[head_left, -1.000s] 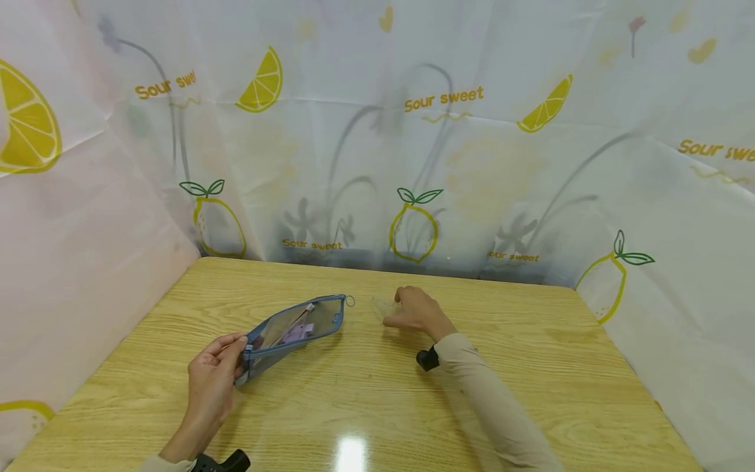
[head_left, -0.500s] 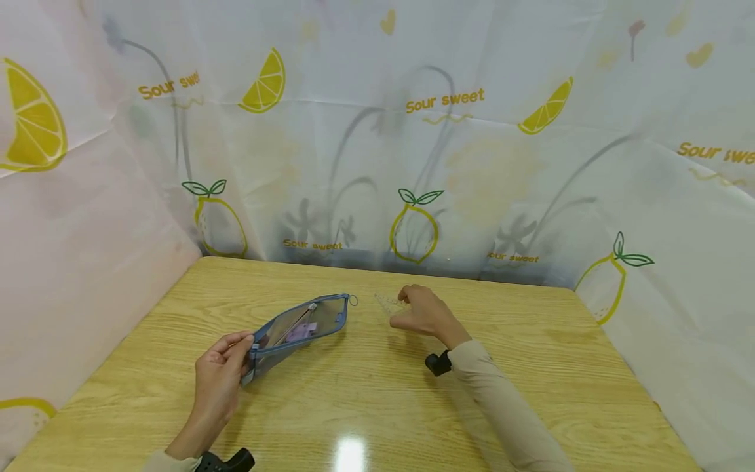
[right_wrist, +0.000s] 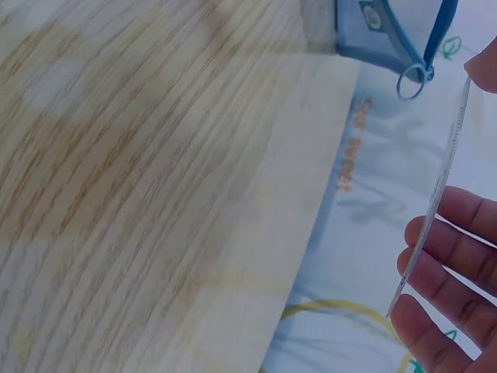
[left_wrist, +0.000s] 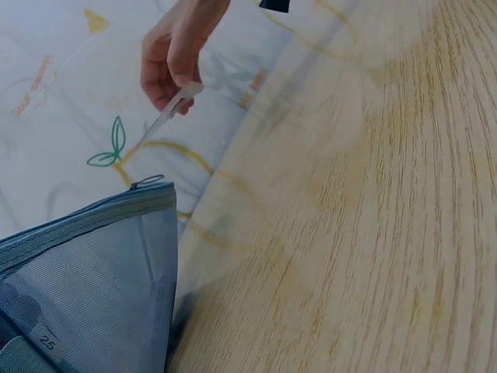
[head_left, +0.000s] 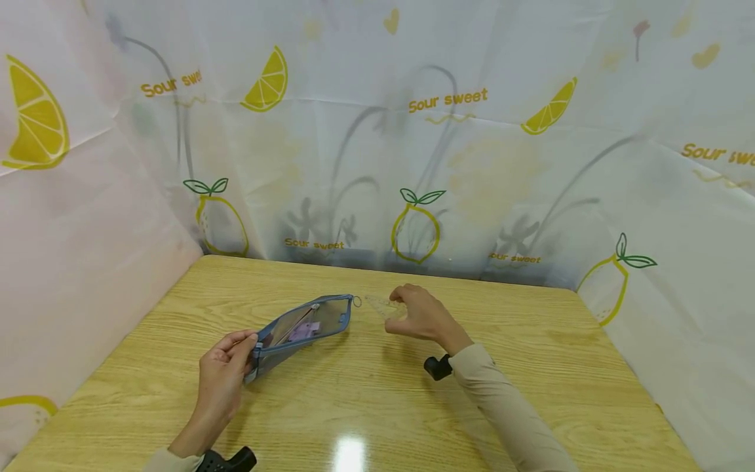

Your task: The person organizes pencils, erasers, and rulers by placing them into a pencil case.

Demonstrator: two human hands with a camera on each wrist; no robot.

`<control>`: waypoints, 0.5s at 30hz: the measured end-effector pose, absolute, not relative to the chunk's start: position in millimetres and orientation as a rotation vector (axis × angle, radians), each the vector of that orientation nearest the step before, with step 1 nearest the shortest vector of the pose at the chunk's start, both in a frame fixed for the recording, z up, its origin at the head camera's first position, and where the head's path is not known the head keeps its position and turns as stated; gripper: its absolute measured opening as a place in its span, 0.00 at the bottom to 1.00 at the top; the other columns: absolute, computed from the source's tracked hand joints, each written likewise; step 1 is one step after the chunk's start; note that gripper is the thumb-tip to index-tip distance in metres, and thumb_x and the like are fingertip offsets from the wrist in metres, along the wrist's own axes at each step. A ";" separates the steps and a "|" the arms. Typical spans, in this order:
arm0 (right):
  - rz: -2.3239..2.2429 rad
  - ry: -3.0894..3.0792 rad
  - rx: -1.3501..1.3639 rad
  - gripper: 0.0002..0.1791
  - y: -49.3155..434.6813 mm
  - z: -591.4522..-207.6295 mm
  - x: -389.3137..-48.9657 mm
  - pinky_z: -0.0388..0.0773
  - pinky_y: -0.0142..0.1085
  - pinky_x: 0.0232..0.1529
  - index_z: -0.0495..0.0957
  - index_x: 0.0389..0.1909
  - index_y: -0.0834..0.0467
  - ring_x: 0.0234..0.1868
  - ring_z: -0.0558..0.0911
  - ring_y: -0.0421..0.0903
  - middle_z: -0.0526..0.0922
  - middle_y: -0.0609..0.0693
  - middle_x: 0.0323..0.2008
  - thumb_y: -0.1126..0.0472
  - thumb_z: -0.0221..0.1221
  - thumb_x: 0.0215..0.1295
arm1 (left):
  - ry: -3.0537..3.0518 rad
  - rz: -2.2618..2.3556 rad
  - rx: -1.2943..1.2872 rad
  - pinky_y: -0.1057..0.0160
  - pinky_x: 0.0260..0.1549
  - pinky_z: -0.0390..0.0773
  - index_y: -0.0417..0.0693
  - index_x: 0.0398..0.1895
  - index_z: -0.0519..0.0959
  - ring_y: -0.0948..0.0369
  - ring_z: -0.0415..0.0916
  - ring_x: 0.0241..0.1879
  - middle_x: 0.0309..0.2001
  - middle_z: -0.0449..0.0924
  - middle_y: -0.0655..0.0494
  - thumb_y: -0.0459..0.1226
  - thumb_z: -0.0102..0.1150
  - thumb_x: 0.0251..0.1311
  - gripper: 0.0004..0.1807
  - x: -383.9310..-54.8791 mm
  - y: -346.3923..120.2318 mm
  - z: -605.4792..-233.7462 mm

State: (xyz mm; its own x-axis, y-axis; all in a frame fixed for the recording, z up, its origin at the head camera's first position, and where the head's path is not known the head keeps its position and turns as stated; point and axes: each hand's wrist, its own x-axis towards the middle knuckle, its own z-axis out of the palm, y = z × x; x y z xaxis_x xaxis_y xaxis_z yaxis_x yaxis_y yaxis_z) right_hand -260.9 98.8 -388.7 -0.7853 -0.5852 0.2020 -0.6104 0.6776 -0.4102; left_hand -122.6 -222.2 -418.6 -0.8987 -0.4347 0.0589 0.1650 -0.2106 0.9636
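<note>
My left hand (head_left: 221,380) pinches the near end of a blue mesh zip pencil case (head_left: 330,318), whose mouth gapes upward. Through it I see a purple item (head_left: 303,331) and a thin pencil-like stick (head_left: 295,324). To the right, my right hand (head_left: 425,318) holds a clear triangular set square (head_left: 379,304) between thumb and fingers, above the table and just apart from the case's ring end. Edge-on in the right wrist view, the set square (right_wrist: 444,179) spans from thumb to fingertips. The left wrist view shows the mesh case (left_wrist: 109,280) but not clearly the left hand.
A wood-grain table (head_left: 366,400) lies under both hands. White lemon-print sheeting (head_left: 354,151) rises behind the table and along both sides. A metal ring (head_left: 356,301) hangs from the case's far end. Each wrist wears a black camera (head_left: 438,367).
The pencil case and left hand have shifted slightly right. My right hand first drifted right, then the set square came back left, closer to the case's ring end.
</note>
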 end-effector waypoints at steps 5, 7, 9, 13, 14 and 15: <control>0.686 -2.782 1.089 0.28 94.1 -385.0 -258.7 0.76 0.44 0.48 0.77 0.53 0.59 0.51 0.77 0.47 0.78 0.50 0.49 0.47 0.62 0.55 | -1.703 -2.131 0.317 0.74 0.18 0.70 0.40 0.34 0.82 0.70 0.70 0.20 0.22 0.80 0.60 0.32 0.58 0.67 0.06 -123.3 -218.9 -418.3; 0.672 -2.762 1.121 0.28 92.2 -383.4 -257.9 0.76 0.44 0.48 0.77 0.53 0.59 0.51 0.77 0.47 0.78 0.49 0.49 0.47 0.62 0.54 | -1.712 -2.124 0.319 0.74 0.17 0.69 0.41 0.33 0.82 0.70 0.68 0.20 0.21 0.79 0.60 0.32 0.57 0.67 0.06 -123.4 -217.8 -418.1; 0.650 -2.745 1.149 0.28 90.4 -381.4 -256.7 0.75 0.44 0.49 0.77 0.54 0.58 0.51 0.77 0.47 0.78 0.49 0.50 0.46 0.62 0.55 | -1.711 -2.129 0.316 0.74 0.18 0.71 0.41 0.34 0.82 0.70 0.69 0.21 0.21 0.80 0.60 0.32 0.57 0.67 0.06 -123.2 -217.1 -418.0; 0.684 -2.714 1.219 0.28 87.1 -377.2 -253.6 0.74 0.46 0.51 0.76 0.55 0.59 0.53 0.76 0.49 0.77 0.51 0.52 0.48 0.61 0.56 | -1.719 -2.125 0.295 0.74 0.18 0.70 0.39 0.35 0.81 0.70 0.68 0.20 0.21 0.79 0.60 0.32 0.57 0.68 0.06 -122.9 -216.5 -418.6; 0.687 -2.709 1.242 0.28 86.3 -376.4 -253.1 0.74 0.46 0.52 0.76 0.55 0.59 0.54 0.75 0.49 0.77 0.51 0.52 0.48 0.61 0.56 | -1.721 -2.122 0.289 0.74 0.17 0.69 0.38 0.35 0.81 0.70 0.68 0.20 0.21 0.79 0.60 0.31 0.57 0.68 0.06 -122.9 -216.5 -418.9; 0.700 -2.700 1.270 0.28 85.4 -375.8 -252.7 0.73 0.46 0.52 0.76 0.56 0.60 0.55 0.75 0.50 0.77 0.51 0.53 0.49 0.61 0.56 | -1.723 -2.120 0.284 0.74 0.17 0.68 0.38 0.35 0.81 0.69 0.67 0.20 0.21 0.79 0.60 0.31 0.56 0.68 0.06 -123.0 -216.5 -419.2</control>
